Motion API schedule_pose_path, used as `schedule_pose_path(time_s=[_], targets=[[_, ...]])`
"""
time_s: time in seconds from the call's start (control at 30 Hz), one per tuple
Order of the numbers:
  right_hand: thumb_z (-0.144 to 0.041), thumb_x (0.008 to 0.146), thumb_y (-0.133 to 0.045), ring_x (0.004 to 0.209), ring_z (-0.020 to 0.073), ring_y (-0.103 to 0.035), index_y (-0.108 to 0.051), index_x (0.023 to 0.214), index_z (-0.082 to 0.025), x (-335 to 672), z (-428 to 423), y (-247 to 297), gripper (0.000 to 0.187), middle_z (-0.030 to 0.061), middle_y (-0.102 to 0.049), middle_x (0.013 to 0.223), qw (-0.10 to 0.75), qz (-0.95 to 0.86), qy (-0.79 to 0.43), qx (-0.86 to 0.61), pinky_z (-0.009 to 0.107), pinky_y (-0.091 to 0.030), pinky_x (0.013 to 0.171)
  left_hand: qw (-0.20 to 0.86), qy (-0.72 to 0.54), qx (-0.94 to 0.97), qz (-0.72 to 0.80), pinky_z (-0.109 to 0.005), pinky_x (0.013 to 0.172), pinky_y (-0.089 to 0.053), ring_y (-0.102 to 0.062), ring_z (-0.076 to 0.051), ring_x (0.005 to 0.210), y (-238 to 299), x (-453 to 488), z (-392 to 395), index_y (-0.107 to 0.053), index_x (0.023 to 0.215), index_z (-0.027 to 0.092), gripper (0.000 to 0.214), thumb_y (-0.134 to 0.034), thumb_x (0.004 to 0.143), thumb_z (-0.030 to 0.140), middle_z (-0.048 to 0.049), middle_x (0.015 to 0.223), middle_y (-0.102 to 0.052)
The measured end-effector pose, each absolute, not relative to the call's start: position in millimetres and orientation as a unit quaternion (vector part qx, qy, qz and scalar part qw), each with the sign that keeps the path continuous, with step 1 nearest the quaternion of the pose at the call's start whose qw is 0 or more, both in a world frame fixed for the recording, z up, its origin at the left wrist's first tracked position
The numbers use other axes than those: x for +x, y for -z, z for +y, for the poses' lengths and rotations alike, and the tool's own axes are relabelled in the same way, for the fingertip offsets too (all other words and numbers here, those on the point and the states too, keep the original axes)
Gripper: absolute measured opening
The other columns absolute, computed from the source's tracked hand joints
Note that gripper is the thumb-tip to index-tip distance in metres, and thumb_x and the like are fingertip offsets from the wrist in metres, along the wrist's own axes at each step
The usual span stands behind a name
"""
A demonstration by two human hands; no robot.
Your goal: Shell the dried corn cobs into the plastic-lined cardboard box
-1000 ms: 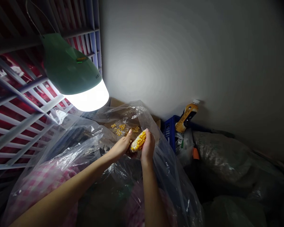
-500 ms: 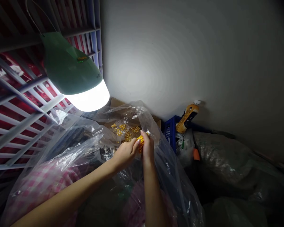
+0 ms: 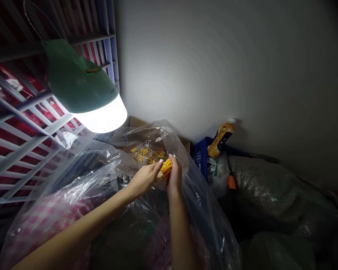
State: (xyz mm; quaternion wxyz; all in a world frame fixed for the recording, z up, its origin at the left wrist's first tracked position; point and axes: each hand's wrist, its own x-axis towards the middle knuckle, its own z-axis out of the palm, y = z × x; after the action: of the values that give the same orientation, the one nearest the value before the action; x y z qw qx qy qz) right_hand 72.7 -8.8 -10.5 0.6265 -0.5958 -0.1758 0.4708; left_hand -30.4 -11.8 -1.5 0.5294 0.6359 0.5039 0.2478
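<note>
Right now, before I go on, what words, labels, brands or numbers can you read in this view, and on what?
Nothing here can be read.
Green lamp: small mark near the lower edge, too small to read; yellow badge, too small to read.
Orange-yellow bottle: label too blurred to read.

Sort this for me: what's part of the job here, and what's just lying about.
Part of the job: corn cob, left hand, right hand, loose kernels, plastic bag.

Just lying about: lamp, bottle, blue crate, sacks.

No legible text: small print on green lamp housing (image 3: 112, 90), orange bottle label (image 3: 221, 138) too blurred.
</note>
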Motion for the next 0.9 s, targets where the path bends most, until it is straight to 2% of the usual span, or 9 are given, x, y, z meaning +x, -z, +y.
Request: schedule_pose_path(time_s=[0.07, 0.13, 0.27, 0.43, 0.53, 0.6, 0.67, 0.77, 0.9], targets=[[-0.040, 0.064, -0.058, 0.053, 0.0090, -0.043, -0.050, 0.063, -0.016, 72, -9, 9, 0.025, -0.0053, -0.046, 0.055, 0.610, -0.192, -0.460, -0.616, 0.022, -0.037, 0.053, 0.448, -0.208, 0.711, 0.501, -0.024, 0.053, -0.031, -0.049, -0.015, 0.055, 1, -31, -13, -0.049, 0.068, 0.019, 0.041, -0.035, 0.079, 0.056, -0.0002, 0.059, -0.054], [-0.040, 0.065, -0.057, 0.053, 0.0088, -0.041, -0.048, 0.060, -0.017, 71, -10, 8, 0.025, -0.0057, -0.045, 0.053, 0.602, -0.213, -0.444, -0.628, 0.022, -0.035, 0.053, 0.433, -0.190, 0.731, 0.491, -0.024, 0.052, -0.028, -0.046, -0.014, 0.052, 0, -29, -15, -0.046, 0.067, 0.019, 0.038, -0.032, 0.081, 0.052, 0.0008, 0.058, -0.051], [-0.036, 0.067, -0.054, 0.053, 0.0088, -0.040, -0.046, 0.056, -0.017, 67, -12, 6, 0.023, -0.0056, -0.044, 0.052, 0.614, -0.232, -0.413, -0.631, 0.023, -0.035, 0.054, 0.492, -0.242, 0.678, 0.489, -0.024, 0.054, -0.030, -0.044, -0.013, 0.055, 2, -25, -18, -0.043, 0.063, 0.018, 0.045, -0.019, 0.086, 0.049, 0.0007, 0.058, -0.048], [-0.035, 0.067, -0.054, 0.053, 0.0083, -0.039, -0.044, 0.057, -0.017, 65, -14, 5, 0.022, -0.0058, -0.041, 0.053, 0.641, -0.230, -0.440, -0.585, 0.022, -0.034, 0.052, 0.610, -0.264, 0.588, 0.461, -0.023, 0.054, -0.034, -0.044, -0.012, 0.057, 2, -31, -12, -0.047, 0.065, 0.017, 0.046, -0.026, 0.083, 0.054, 0.0002, 0.061, -0.051], [-0.035, 0.069, -0.052, 0.054, 0.0082, -0.038, -0.043, 0.057, -0.017, 68, -15, 3, 0.023, -0.0056, -0.040, 0.055, 0.636, -0.259, -0.471, -0.554, 0.021, -0.034, 0.052, 0.675, -0.230, 0.561, 0.420, -0.023, 0.051, -0.036, -0.047, -0.013, 0.053, 0, -34, -9, -0.051, 0.071, 0.015, 0.053, -0.023, 0.081, 0.059, -0.0007, 0.061, -0.053], [-0.035, 0.071, -0.051, 0.058, 0.0089, -0.042, -0.047, 0.060, -0.017, 71, -16, 1, 0.021, -0.0043, -0.045, 0.059, 0.616, -0.305, -0.472, -0.552, 0.021, -0.035, 0.056, 0.637, -0.214, 0.607, 0.424, -0.023, 0.050, -0.035, -0.048, -0.013, 0.053, -2, -34, -9, -0.051, 0.070, 0.016, 0.055, -0.020, 0.081, 0.060, -0.0011, 0.060, -0.053], [-0.036, 0.072, -0.051, 0.061, 0.0094, -0.045, -0.050, 0.064, -0.017, 73, -16, -1, 0.021, -0.0036, -0.049, 0.063, 0.589, -0.332, -0.465, -0.572, 0.021, -0.036, 0.059, 0.528, -0.193, 0.690, 0.456, -0.024, 0.052, -0.034, -0.049, -0.014, 0.056, -3, -33, -10, -0.051, 0.070, 0.017, 0.053, -0.021, 0.082, 0.059, -0.0019, 0.062, -0.054], [-0.042, 0.072, -0.053, 0.052, 0.0083, -0.040, -0.046, 0.059, -0.018, 74, -16, 1, 0.028, -0.0059, -0.043, 0.054, 0.570, -0.295, -0.445, -0.624, 0.021, -0.033, 0.052, 0.368, -0.129, 0.776, 0.496, -0.025, 0.053, -0.032, -0.052, -0.017, 0.058, -1, -31, -14, -0.051, 0.072, 0.018, 0.051, -0.022, 0.083, 0.058, -0.0041, 0.064, -0.057], [-0.043, 0.074, -0.049, 0.048, 0.0084, -0.038, -0.037, 0.050, -0.018, 69, -13, 10, 0.037, -0.0059, -0.038, 0.046, 0.588, -0.245, -0.412, -0.652, 0.022, -0.032, 0.050, 0.344, -0.104, 0.797, 0.484, -0.026, 0.056, -0.034, -0.056, -0.018, 0.061, 6, -27, -20, -0.052, 0.073, 0.018, 0.053, -0.012, 0.088, 0.049, -0.0064, 0.068, -0.060]])
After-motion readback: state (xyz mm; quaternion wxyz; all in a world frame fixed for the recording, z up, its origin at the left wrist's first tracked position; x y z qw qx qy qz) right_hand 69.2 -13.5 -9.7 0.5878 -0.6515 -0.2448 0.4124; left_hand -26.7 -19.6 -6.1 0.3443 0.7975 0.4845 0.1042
